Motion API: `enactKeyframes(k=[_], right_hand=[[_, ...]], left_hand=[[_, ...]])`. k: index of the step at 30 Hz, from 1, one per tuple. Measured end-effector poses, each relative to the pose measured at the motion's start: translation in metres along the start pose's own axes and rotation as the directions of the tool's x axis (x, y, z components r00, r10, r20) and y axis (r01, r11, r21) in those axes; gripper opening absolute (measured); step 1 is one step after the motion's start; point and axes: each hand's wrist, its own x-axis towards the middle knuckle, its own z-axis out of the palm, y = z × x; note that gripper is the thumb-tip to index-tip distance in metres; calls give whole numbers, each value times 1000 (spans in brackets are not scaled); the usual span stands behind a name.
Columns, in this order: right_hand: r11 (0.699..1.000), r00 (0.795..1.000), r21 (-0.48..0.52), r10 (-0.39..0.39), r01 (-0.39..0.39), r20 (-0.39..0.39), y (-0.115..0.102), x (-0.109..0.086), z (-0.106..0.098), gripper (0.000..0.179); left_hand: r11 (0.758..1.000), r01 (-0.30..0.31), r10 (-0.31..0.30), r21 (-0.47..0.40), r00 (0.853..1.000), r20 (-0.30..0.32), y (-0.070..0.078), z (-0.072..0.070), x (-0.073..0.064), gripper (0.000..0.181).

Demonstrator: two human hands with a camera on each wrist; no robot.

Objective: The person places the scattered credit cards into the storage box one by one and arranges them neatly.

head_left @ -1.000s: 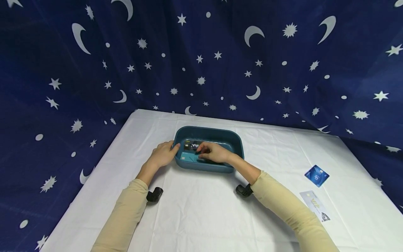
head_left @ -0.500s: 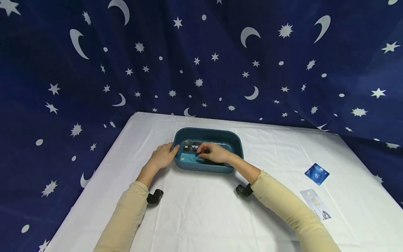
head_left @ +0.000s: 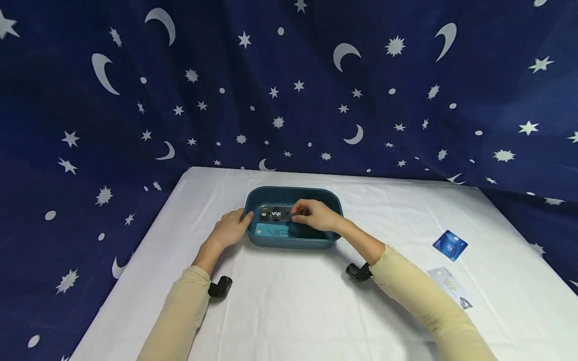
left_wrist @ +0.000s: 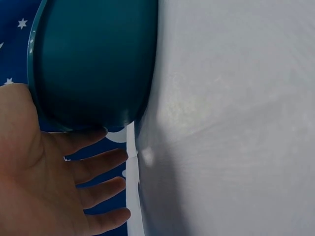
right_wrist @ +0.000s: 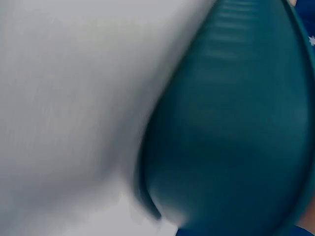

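Teal bin [head_left: 289,243]: while it sits upright on the white cloth [head_left: 280,306], it probably handles as a light, stiff plastic shell, smooth enough to slide; the rim at a short end looks like the surest hold.
Left hand [head_left: 229,229]: grips the bin's left end, thumb over the rim and forefinger against the outer wall, the other fingers spread clear of it.
Right hand [head_left: 318,215]: is bent over the bin's interior, fingertips drawn together at the right end of the black card; whether anything is pinched there I cannot tell.
Black card [head_left: 271,218]: lies inside the bin toward the far side, likely thin, springy and slick; an edge or corner is the place to take it.
Light-blue card [head_left: 272,230]: lies in front of the black one, seemingly flat, so a fingernail under an edge would probably serve best.
Blue card [head_left: 450,245] and silver card [head_left: 449,285]: lie on the cloth, well right of the bin; sturdy, hardly fragile, I judge.
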Motion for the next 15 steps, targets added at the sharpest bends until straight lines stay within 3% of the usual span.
enactKeyframes(k=[6,15], right_hand=[[999,991,-19,-30,28,-130,4,-17,-21,20],[997,956,-40,45,-59,-290,19,-48,-52,18]], left_hand=[[999,35,-34,-25,999,35,1,0,-3,58],[999,30,-29,-33,999,46,1,-1,-2,57]])
